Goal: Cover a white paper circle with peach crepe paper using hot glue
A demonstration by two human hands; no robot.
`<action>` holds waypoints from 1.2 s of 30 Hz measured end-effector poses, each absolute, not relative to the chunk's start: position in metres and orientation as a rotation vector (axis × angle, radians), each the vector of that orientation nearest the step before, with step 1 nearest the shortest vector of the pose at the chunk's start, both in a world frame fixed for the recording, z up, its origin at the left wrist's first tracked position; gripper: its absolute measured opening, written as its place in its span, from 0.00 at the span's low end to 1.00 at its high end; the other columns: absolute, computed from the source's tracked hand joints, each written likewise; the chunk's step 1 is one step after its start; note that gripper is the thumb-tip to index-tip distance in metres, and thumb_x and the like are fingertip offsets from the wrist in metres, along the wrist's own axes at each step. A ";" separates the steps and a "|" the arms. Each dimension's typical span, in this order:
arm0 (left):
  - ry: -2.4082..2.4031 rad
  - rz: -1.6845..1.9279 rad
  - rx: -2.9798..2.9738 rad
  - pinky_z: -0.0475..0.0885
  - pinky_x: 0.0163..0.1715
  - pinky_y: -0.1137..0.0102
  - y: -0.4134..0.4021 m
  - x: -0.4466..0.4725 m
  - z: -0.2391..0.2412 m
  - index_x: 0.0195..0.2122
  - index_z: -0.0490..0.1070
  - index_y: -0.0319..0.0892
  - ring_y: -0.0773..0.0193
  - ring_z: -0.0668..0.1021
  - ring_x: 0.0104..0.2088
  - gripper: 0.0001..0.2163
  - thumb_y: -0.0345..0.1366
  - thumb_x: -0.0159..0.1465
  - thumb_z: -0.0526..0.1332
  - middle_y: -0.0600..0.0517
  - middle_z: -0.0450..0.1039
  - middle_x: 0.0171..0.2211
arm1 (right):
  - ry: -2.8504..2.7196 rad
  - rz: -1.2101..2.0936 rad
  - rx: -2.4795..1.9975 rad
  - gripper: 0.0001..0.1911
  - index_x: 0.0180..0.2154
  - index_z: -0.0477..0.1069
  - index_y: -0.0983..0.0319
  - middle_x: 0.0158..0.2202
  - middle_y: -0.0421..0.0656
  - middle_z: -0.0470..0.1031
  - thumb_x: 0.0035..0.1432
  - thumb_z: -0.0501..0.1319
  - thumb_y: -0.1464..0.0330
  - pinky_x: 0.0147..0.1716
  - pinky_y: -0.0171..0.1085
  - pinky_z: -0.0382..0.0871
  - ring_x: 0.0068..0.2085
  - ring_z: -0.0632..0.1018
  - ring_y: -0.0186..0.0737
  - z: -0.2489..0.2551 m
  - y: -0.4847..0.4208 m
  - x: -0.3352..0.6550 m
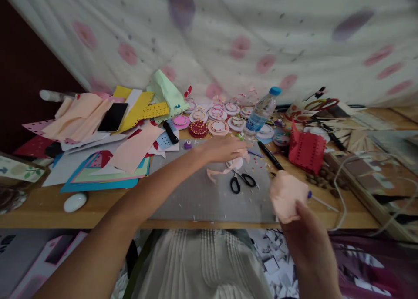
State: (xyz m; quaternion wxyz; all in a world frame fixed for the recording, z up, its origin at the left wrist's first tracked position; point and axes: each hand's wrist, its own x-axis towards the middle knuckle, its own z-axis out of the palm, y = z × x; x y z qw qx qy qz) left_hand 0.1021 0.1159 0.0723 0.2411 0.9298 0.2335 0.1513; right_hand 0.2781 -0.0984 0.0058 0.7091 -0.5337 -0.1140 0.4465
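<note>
My left hand [225, 149] reaches out over the grey cutting mat [196, 194], its fingers resting on pale pink paper scraps [228, 166] just above the black-handled scissors [241, 181]. Whether the fingers grip a scrap is blurred. My right hand [303, 233] is closed on a peach-coloured piece of paper [287, 194] held up near the mat's right edge. A thin tool with a blue end [321, 199] sticks out to the right behind that paper.
Coloured paper sheets [107, 164] and a black phone [113, 117] lie at the left. Round decorated paper discs [215, 116], a water bottle [261, 112], a red perforated paper box [307, 150] and a black marker [271, 156] stand behind the mat. A white oval object [75, 202] sits front left.
</note>
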 end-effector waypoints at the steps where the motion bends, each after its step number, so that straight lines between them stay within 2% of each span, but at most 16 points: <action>1: 0.649 0.439 2.524 0.66 0.50 0.63 0.115 0.102 0.078 0.50 0.76 0.47 0.55 0.76 0.50 0.15 0.30 0.62 0.62 0.47 0.77 0.49 | -0.273 1.018 -1.205 0.13 0.41 0.78 0.59 0.40 0.44 0.82 0.52 0.67 0.63 0.46 0.44 0.76 0.43 0.81 0.45 0.003 -0.101 0.274; 4: 0.732 0.542 2.426 0.56 0.59 0.56 0.107 0.084 0.091 0.39 0.79 0.43 0.50 0.70 0.57 0.07 0.31 0.61 0.62 0.46 0.77 0.46 | -0.386 1.086 -1.229 0.14 0.39 0.78 0.59 0.38 0.43 0.82 0.49 0.70 0.61 0.37 0.40 0.77 0.38 0.81 0.43 0.003 -0.105 0.258; 6: 0.774 0.577 2.360 0.56 0.58 0.55 0.093 0.062 0.097 0.31 0.78 0.41 0.49 0.70 0.56 0.07 0.34 0.63 0.60 0.46 0.78 0.41 | -0.516 1.147 -1.225 0.15 0.38 0.78 0.60 0.36 0.44 0.81 0.50 0.70 0.59 0.33 0.38 0.77 0.35 0.81 0.43 0.008 -0.106 0.246; 8: 0.803 0.583 2.255 0.65 0.51 0.60 0.071 0.040 0.099 0.30 0.77 0.41 0.52 0.75 0.48 0.12 0.39 0.66 0.57 0.47 0.78 0.37 | -0.681 1.199 -1.215 0.15 0.37 0.78 0.61 0.33 0.44 0.80 0.51 0.69 0.57 0.30 0.36 0.75 0.32 0.79 0.40 0.015 -0.103 0.231; 10: 0.813 0.559 2.120 0.70 0.37 0.68 0.043 0.021 0.095 0.35 0.78 0.43 0.58 0.78 0.36 0.15 0.44 0.67 0.54 0.49 0.78 0.34 | -0.852 1.231 -1.184 0.15 0.37 0.78 0.61 0.31 0.42 0.79 0.52 0.68 0.57 0.30 0.33 0.72 0.31 0.77 0.37 0.023 -0.098 0.217; 11: 0.805 0.536 2.053 0.70 0.32 0.70 0.028 0.012 0.091 0.36 0.78 0.43 0.61 0.78 0.32 0.15 0.44 0.67 0.54 0.50 0.78 0.32 | -0.935 1.244 -1.165 0.15 0.36 0.77 0.61 0.31 0.42 0.79 0.53 0.68 0.57 0.30 0.32 0.71 0.31 0.77 0.36 0.027 -0.095 0.209; 13: 0.807 0.529 1.935 0.66 0.23 0.74 0.001 -0.003 0.083 0.35 0.78 0.43 0.63 0.75 0.26 0.11 0.44 0.63 0.60 0.53 0.75 0.26 | -1.083 1.251 -1.137 0.15 0.37 0.77 0.61 0.32 0.42 0.78 0.56 0.65 0.56 0.31 0.32 0.70 0.32 0.77 0.36 0.034 -0.089 0.194; 15: 0.850 0.593 1.823 0.63 0.21 0.75 -0.020 -0.016 0.074 0.28 0.75 0.41 0.66 0.72 0.23 0.11 0.42 0.61 0.62 0.55 0.71 0.23 | -1.194 1.184 -1.119 0.14 0.40 0.75 0.60 0.36 0.43 0.79 0.59 0.63 0.56 0.33 0.34 0.71 0.35 0.77 0.38 0.038 -0.086 0.180; 17: 0.920 0.706 1.707 0.63 0.22 0.75 -0.036 -0.027 0.066 0.25 0.71 0.41 0.67 0.71 0.24 0.11 0.42 0.61 0.61 0.55 0.69 0.23 | -1.282 0.978 -1.127 0.13 0.44 0.72 0.58 0.41 0.45 0.77 0.61 0.61 0.59 0.37 0.36 0.72 0.39 0.77 0.39 0.039 -0.087 0.170; 21: 1.073 0.946 1.458 0.70 0.29 0.73 -0.060 -0.034 0.050 0.34 0.67 0.41 0.65 0.75 0.30 0.08 0.40 0.60 0.60 0.53 0.71 0.30 | -1.538 0.374 -1.182 0.12 0.46 0.68 0.58 0.42 0.45 0.71 0.59 0.62 0.67 0.39 0.40 0.70 0.40 0.72 0.40 0.033 -0.096 0.158; 23: 1.124 1.019 1.334 0.70 0.31 0.73 -0.072 -0.029 0.042 0.36 0.65 0.42 0.65 0.75 0.31 0.08 0.39 0.58 0.61 0.54 0.70 0.30 | -1.684 0.247 -1.195 0.12 0.45 0.67 0.58 0.42 0.46 0.70 0.59 0.63 0.69 0.38 0.42 0.70 0.42 0.72 0.43 0.031 -0.101 0.154; 27: 1.140 1.079 1.130 0.68 0.28 0.73 -0.095 -0.015 0.031 0.36 0.66 0.43 0.66 0.72 0.29 0.10 0.36 0.53 0.63 0.56 0.69 0.29 | -1.820 0.228 -1.217 0.14 0.48 0.67 0.57 0.45 0.47 0.69 0.60 0.64 0.68 0.43 0.45 0.69 0.47 0.71 0.45 0.030 -0.106 0.149; 30: 1.133 1.092 1.097 0.69 0.30 0.72 -0.107 -0.009 0.029 0.37 0.66 0.43 0.65 0.73 0.30 0.12 0.34 0.52 0.64 0.55 0.70 0.31 | -1.842 0.194 -1.225 0.10 0.45 0.69 0.57 0.42 0.45 0.70 0.61 0.61 0.71 0.43 0.44 0.69 0.45 0.72 0.43 0.031 -0.106 0.150; 36: 0.999 1.105 1.035 0.72 0.41 0.67 -0.107 -0.011 0.030 0.47 0.66 0.45 0.58 0.77 0.42 0.19 0.31 0.53 0.63 0.50 0.74 0.45 | -1.970 0.287 -1.159 0.08 0.42 0.67 0.57 0.44 0.46 0.73 0.63 0.56 0.76 0.45 0.44 0.69 0.47 0.73 0.43 0.029 -0.099 0.153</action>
